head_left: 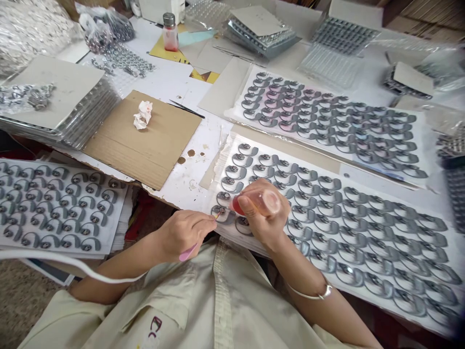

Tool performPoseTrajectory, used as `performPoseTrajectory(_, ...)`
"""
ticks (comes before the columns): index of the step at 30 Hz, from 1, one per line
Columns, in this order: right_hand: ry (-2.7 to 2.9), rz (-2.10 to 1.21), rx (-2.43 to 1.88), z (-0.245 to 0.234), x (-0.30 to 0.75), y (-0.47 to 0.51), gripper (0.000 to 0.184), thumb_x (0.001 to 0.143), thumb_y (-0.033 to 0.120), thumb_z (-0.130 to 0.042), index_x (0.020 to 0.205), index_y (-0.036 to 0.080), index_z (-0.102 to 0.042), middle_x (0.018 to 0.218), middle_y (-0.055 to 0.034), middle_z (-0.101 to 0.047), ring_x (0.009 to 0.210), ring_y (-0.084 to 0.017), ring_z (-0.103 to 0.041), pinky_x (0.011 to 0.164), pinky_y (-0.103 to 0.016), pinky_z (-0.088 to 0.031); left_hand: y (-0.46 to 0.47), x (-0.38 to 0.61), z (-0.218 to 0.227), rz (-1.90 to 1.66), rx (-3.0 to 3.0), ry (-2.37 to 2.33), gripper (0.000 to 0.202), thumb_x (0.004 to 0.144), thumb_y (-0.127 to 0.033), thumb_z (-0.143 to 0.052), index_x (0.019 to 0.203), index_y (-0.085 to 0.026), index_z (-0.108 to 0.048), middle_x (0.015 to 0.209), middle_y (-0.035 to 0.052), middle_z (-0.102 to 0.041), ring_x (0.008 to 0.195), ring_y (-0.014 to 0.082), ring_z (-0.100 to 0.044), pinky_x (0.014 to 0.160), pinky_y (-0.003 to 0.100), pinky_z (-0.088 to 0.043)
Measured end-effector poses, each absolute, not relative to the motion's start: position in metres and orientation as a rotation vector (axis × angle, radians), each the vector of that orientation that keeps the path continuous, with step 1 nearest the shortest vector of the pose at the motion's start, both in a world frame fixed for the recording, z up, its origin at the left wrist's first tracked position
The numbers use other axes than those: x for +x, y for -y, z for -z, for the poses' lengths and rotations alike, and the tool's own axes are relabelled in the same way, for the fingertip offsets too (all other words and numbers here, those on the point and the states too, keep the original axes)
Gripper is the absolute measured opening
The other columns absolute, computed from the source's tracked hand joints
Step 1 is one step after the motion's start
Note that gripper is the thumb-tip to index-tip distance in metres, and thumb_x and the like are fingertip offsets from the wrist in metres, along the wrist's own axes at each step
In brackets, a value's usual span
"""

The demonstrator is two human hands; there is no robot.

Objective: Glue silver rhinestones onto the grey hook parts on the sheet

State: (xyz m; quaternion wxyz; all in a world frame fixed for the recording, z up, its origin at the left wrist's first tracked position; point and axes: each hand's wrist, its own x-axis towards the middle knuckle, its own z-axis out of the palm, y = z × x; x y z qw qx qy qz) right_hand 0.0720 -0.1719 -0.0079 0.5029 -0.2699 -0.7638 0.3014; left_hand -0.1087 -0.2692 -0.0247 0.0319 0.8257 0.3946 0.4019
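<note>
My left hand (181,232) is closed around a slim pink-handled tool (188,252). Its thin tip points at a silver ring-shaped metal piece (222,213) near the left corner of the closer sheet; contact cannot be made out. My right hand (267,213) grips a translucent squeeze bottle (267,199) with reddish liquid inside. The bottle lies tilted, base towards me, its red front end pointing left near the same piece. Rows of similar pieces with grey curved tabs cover the white sheet (227,160) under my hands.
Behind lies another sheet of pieces (423,177); a third (118,213) is at lower left. Cardboard (145,155) bears crumpled tissue (143,115), with black tweezers (187,109) beside it. A small capped bottle (170,33) and stacked trays (72,126) stand farther off.
</note>
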Motion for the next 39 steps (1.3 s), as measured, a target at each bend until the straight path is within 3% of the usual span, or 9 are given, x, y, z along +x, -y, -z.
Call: performPoseTrajectory(39, 1.913, -0.737, -0.584, 0.0053, 0.0758, 0.1746, 0.010, 0.081, 0.014, -0.064, 0.075, 0.019, -0.061, 0.068, -0.0017, -0.062, 0.061, -0.015, -0.056, 0.057, -0.032, -0.046, 0.2636, -0.1155, 0.0255, -1.245, 2.314, -1.109, 0.021, 0.086, 0.000, -0.048, 0.098, -0.014, -0.058, 0.091, 0.0084, -0.073, 0.083, 0.0162, -0.072, 0.078, 0.025, -0.060)
